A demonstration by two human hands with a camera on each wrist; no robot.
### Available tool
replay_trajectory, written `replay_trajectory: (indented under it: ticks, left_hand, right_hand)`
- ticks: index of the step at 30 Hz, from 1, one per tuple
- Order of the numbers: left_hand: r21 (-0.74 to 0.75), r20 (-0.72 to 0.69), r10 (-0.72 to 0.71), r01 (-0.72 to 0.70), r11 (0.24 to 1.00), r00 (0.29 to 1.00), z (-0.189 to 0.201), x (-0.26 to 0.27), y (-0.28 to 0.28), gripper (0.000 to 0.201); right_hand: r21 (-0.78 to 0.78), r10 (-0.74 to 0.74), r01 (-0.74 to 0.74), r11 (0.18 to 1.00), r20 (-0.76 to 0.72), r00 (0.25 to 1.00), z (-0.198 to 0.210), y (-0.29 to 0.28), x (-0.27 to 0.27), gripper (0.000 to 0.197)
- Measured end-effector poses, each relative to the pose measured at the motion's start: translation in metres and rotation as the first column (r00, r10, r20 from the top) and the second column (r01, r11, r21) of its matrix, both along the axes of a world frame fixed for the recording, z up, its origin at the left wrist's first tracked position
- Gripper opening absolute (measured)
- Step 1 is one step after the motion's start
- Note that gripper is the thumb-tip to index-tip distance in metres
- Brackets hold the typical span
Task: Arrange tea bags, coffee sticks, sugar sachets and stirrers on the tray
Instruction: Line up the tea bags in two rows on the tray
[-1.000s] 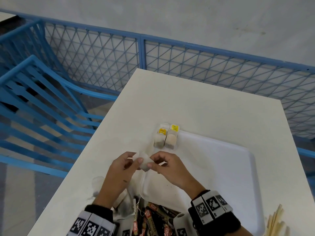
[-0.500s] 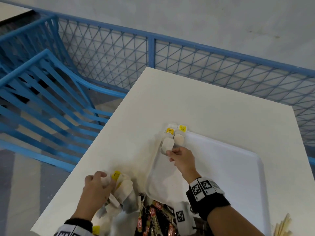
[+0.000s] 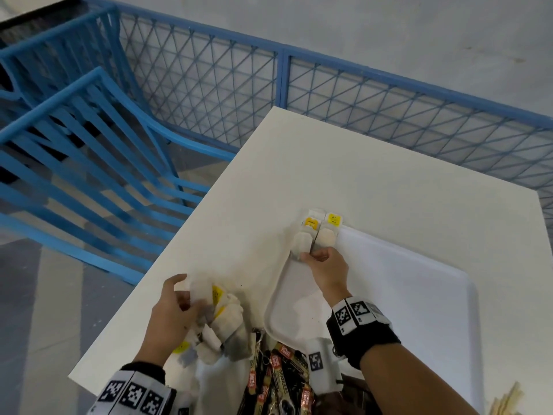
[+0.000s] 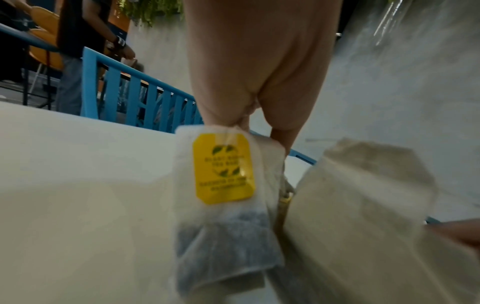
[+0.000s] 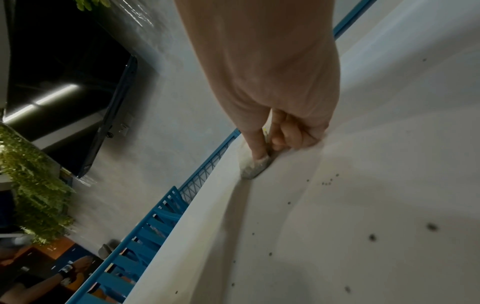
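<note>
A white tray (image 3: pixel 419 295) lies on the white table (image 3: pixel 359 175). Tea bags with yellow tags (image 3: pixel 318 235) stand in a small group at the tray's far left corner. My right hand (image 3: pixel 324 262) pinches the nearest tea bag (image 5: pixel 253 164) of that group against the tray's left rim. My left hand (image 3: pixel 176 307) holds a tea bag (image 4: pixel 223 185) by its top at the loose pile of tea bags (image 3: pixel 221 327) left of the tray. Dark coffee sticks (image 3: pixel 278 378) lie at the table's near edge. Wooden stirrers (image 3: pixel 508 399) show at the bottom right.
A blue mesh railing (image 3: pixel 329 94) runs behind the table, and a blue slatted chair (image 3: pixel 89 151) stands to its left. Small dark specks dot the tray floor (image 5: pixel 363 226). Another person (image 4: pixel 78 41) stands in the background.
My hands were together over the tray's near left corner with one tea bag. The right hand carried it to the far-corner group; the left hand dropped to the loose pile and took another bag.
</note>
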State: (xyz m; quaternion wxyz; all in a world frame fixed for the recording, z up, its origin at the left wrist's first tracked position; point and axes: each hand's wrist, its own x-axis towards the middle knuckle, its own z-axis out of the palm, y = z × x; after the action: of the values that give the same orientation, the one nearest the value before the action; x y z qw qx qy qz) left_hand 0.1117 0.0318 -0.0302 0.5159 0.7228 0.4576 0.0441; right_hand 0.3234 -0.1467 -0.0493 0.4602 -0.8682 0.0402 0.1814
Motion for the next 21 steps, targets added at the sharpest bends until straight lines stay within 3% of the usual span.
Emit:
replay_trajectory:
  ticks: [3, 6, 10, 13, 17, 21]
  left_hand:
    - [-0.027, 0.09, 0.022, -0.02, 0.999, 0.996, 0.002, -0.003, 0.004, 0.06]
    - [-0.093, 0.232, 0.058, -0.037, 0.995, 0.971, 0.018, -0.005, 0.005, 0.048]
    - [-0.235, 0.397, 0.154, -0.062, 0.97, 0.905, 0.037, -0.009, 0.004, 0.035]
    - [-0.323, 0.427, 0.201, -0.059, 0.945, 0.882, 0.042, -0.022, 0.005, 0.037]
    - [-0.367, 0.431, 0.186, -0.017, 0.93, 0.883, 0.041, -0.038, 0.004, 0.058]
    - [-0.397, 0.432, 0.196, -0.01, 0.918, 0.88, 0.041, -0.043, -0.003, 0.027]
  right_hand:
    - [0.045, 0.035, -0.035, 0.998, 0.008, 0.999, 0.008, 0.002, -0.011, 0.02]
    - [0.115, 0.217, -0.213, 0.97, -0.021, 0.976, 0.019, 0.008, -0.036, 0.012]
    - [0.075, 0.556, -0.554, 0.829, -0.009, 0.831, 0.026, 0.02, -0.075, 0.011]
    - [-0.037, 0.72, -0.721, 0.692, -0.044, 0.693, 0.017, 0.033, -0.098, 0.04]
    - [-0.24, 0.797, -0.785, 0.571, -0.066, 0.6, 0.008, 0.045, -0.113, 0.05]
    - [-0.277, 0.79, -0.764, 0.582, -0.028, 0.612, 0.012, 0.048, -0.115, 0.029]
